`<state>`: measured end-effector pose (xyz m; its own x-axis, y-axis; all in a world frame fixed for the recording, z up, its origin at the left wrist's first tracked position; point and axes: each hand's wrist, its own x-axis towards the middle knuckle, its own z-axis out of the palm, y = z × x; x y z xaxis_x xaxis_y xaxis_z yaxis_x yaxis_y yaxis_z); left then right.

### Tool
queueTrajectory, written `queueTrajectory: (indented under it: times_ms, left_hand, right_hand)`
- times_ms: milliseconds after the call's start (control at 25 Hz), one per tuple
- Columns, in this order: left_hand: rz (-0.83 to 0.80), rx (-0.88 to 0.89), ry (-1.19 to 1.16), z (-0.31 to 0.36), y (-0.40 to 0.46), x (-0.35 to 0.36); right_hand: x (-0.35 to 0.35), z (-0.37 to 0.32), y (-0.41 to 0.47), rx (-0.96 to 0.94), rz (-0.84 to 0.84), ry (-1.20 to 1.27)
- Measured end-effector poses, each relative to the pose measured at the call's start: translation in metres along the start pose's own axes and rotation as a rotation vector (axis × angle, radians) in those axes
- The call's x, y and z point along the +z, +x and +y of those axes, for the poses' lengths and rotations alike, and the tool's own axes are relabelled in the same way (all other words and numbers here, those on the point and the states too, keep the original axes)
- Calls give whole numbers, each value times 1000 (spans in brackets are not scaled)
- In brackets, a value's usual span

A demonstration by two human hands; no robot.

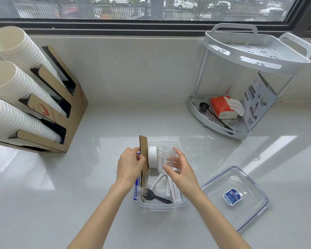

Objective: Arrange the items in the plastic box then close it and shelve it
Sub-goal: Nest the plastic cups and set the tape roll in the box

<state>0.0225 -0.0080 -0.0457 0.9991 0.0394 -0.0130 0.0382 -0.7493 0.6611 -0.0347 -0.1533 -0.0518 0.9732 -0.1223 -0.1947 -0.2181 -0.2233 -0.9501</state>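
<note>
A clear plastic box (162, 207) stands open on the counter in front of me. Inside lie a black plastic fork (153, 195), white wrapped sticks (171, 187) and a white roll (153, 157). My left hand (130, 165) grips a brown cardboard piece (143, 150) standing on edge along the box's left side. My right hand (180, 170) holds a clear plastic jar (165, 158) upright over the box. A blue pen (137, 189) lies along the box's left wall, partly hidden by my left wrist. The box's clear lid (235, 196) lies flat to the right.
A cardboard dispenser (61, 105) with three stacks of white paper cups (11, 83) fills the left. At the back right stands a white two-tier rack (241, 83) holding a red tissue pack (223, 106), a black scoop and a printed box. A window runs along the back.
</note>
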Motion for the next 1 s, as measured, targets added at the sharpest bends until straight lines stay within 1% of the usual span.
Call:
queueTrajectory:
  times_ms: [120,280,480,560,840,1000]
  left_hand:
    - [2,18,41,5,0,-6]
    - [-48,40,192,6,-2,-6]
    - [-192,33,332,4,-12,6]
    - [-220,47,371,3,-16,9]
    - [-251,116,400,-3,-23,12]
    - [-282,105,444,-6,-26,11]
  right_hand:
    - [-1,0,0,-1,-5,0]
    - [-1,2,-1,0,-4,1]
    - [2,1,-2,5,-6,-4]
    - [1,1,-2,0,11,-7]
    - [0,2,-1,-33,38,-10]
    - [-1,4,-1,-28,43,-19]
